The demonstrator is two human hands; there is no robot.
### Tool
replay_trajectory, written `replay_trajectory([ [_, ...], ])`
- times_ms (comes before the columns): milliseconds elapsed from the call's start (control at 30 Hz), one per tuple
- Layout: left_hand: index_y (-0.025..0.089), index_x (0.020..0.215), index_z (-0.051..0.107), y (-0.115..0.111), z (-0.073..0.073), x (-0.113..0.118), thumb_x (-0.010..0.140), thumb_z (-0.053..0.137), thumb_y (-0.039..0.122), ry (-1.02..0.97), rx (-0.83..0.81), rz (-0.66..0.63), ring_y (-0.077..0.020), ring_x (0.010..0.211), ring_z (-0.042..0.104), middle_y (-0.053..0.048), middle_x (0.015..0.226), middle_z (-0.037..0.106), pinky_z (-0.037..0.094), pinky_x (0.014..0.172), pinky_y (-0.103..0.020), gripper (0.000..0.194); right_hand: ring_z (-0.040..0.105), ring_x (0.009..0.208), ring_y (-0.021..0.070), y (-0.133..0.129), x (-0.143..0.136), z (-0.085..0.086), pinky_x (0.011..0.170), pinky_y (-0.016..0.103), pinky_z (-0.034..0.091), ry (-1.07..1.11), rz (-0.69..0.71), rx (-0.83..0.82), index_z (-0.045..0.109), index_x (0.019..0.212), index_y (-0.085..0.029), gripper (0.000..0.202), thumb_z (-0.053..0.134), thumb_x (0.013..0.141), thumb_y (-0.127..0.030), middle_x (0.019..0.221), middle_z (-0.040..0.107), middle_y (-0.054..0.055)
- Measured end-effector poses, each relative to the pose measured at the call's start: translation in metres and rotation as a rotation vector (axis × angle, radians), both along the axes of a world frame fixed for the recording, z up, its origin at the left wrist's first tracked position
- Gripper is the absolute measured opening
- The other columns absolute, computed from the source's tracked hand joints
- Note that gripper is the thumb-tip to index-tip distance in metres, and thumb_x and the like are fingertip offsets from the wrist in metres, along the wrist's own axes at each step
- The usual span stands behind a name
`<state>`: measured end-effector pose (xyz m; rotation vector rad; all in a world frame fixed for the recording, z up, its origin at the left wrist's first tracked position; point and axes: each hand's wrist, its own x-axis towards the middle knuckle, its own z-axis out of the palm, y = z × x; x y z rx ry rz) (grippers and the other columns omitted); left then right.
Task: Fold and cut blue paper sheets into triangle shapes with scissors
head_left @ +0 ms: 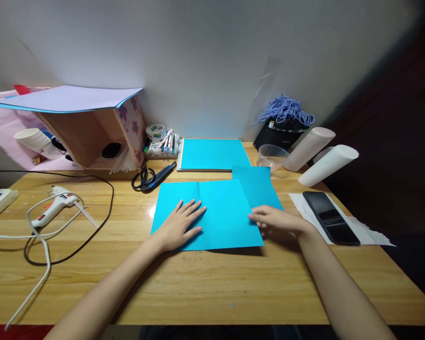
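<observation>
A blue sheet of paper (226,208) with an upright crease lies on the wooden table, its right edge slightly raised over a shadow. My left hand (180,224) rests flat on its left part, fingers spread. At the right edge of the sheet is my right hand (274,219), its fingers bent together around that edge; the fingertips are partly hidden. A second blue piece (258,182) lies partly under the sheet, behind my right hand. Farther back sits a stack topped with blue paper (212,153).
Scissors (141,180) and a cutter (163,174) lie behind the sheet. A glue gun (55,205) with cables is at left, below a wooden box (88,137). At right are a phone (331,217), white rolls (328,165) and a clear cup (272,158).
</observation>
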<state>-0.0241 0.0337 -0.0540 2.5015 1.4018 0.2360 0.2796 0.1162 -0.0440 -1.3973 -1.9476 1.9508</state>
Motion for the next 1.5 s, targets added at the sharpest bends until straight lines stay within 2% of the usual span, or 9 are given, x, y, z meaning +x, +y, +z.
replay_trajectory([
  [100, 0.029, 0.136, 0.021, -0.001, -0.002, 0.001, 0.087, 0.030, 0.049, -0.002, -0.001, -0.020, -0.0231, 0.130, 0.018, -0.003, 0.142, 0.020, 0.013, 0.106, -0.046, 0.053, 0.051, 0.051, 0.0111, 0.008, -0.010, -0.009, 0.045, 0.021, 0.042, 0.182, -0.347, 0.154, 0.046, 0.070, -0.017, 0.042, 0.054, 0.072, -0.058, 0.061, 0.048, -0.001],
  [200, 0.025, 0.134, 0.026, 0.005, -0.006, 0.000, 0.089, 0.030, 0.043, -0.034, 0.038, -0.004, -0.0216, 0.125, 0.028, -0.005, 0.139, 0.029, 0.023, 0.104, -0.041, 0.048, 0.048, 0.045, 0.0092, 0.014, -0.019, -0.017, 0.040, 0.020, 0.038, 0.192, -0.472, 0.288, 0.048, 0.068, -0.016, 0.043, 0.056, 0.069, -0.058, 0.059, 0.051, 0.000],
  [367, 0.018, 0.128, 0.035, 0.036, -0.014, 0.000, 0.090, 0.030, 0.031, -0.008, 0.156, 0.124, -0.0225, 0.105, 0.044, -0.011, 0.120, 0.044, 0.037, 0.091, -0.038, 0.041, 0.044, 0.036, 0.0090, 0.018, -0.024, -0.030, 0.038, 0.019, 0.036, 0.145, -0.460, 0.428, 0.048, 0.069, -0.016, 0.040, 0.052, 0.073, -0.056, 0.046, 0.049, -0.003],
  [567, 0.016, 0.126, 0.038, 0.067, -0.019, 0.007, 0.089, 0.029, 0.027, 0.113, 0.189, 0.250, -0.0204, 0.089, 0.048, -0.011, 0.104, 0.046, 0.042, 0.077, -0.031, 0.039, 0.040, 0.033, 0.0084, 0.019, -0.026, -0.035, 0.035, 0.019, 0.030, 0.089, -0.454, 0.507, 0.049, 0.069, -0.017, 0.036, 0.050, 0.076, -0.052, 0.043, 0.049, -0.003],
  [800, 0.016, 0.128, 0.036, 0.068, -0.020, 0.015, 0.088, 0.028, 0.024, 0.192, 0.194, 0.341, -0.0211, 0.082, 0.049, -0.010, 0.096, 0.046, 0.041, 0.072, -0.031, 0.042, 0.037, 0.033, 0.0082, 0.016, -0.024, -0.029, 0.038, 0.019, 0.028, 0.081, -0.360, 0.479, 0.044, 0.060, -0.018, 0.036, 0.048, 0.077, -0.050, 0.040, 0.046, -0.004],
  [967, 0.017, 0.129, 0.034, 0.070, -0.019, 0.016, 0.087, 0.029, 0.024, 0.220, 0.181, 0.337, -0.0217, 0.081, 0.049, -0.011, 0.098, 0.046, 0.041, 0.071, -0.032, 0.043, 0.038, 0.038, 0.0100, 0.018, -0.030, -0.030, 0.042, 0.021, 0.030, 0.072, -0.455, 0.543, 0.040, 0.057, -0.019, 0.038, 0.046, 0.077, -0.052, 0.038, 0.040, -0.005],
  [1100, 0.017, 0.129, 0.034, 0.070, -0.020, 0.015, 0.087, 0.029, 0.025, 0.213, 0.185, 0.342, -0.0214, 0.083, 0.049, -0.010, 0.098, 0.046, 0.041, 0.072, -0.031, 0.043, 0.036, 0.036, 0.0096, 0.020, -0.036, -0.031, 0.041, 0.022, 0.029, 0.114, -0.510, 0.489, 0.037, 0.057, -0.020, 0.038, 0.045, 0.077, -0.052, 0.039, 0.037, -0.006],
  [1267, 0.018, 0.129, 0.035, 0.070, -0.020, 0.016, 0.087, 0.029, 0.025, 0.194, 0.182, 0.347, -0.0214, 0.083, 0.049, -0.010, 0.098, 0.046, 0.040, 0.074, -0.032, 0.042, 0.029, 0.031, 0.0078, 0.017, -0.033, -0.031, 0.036, 0.020, 0.020, 0.062, -0.402, 0.372, 0.035, 0.058, -0.020, 0.038, 0.046, 0.075, -0.052, 0.036, 0.032, -0.008],
  [1500, 0.015, 0.129, 0.035, 0.070, -0.017, 0.017, 0.087, 0.029, 0.023, 0.211, 0.165, 0.346, -0.0223, 0.084, 0.049, -0.011, 0.099, 0.046, 0.041, 0.072, -0.032, 0.043, 0.034, 0.037, 0.0084, 0.009, -0.028, -0.028, 0.038, 0.020, 0.025, -0.022, -0.319, 0.466, 0.039, 0.057, -0.019, 0.037, 0.048, 0.074, -0.050, 0.043, 0.039, -0.005],
])
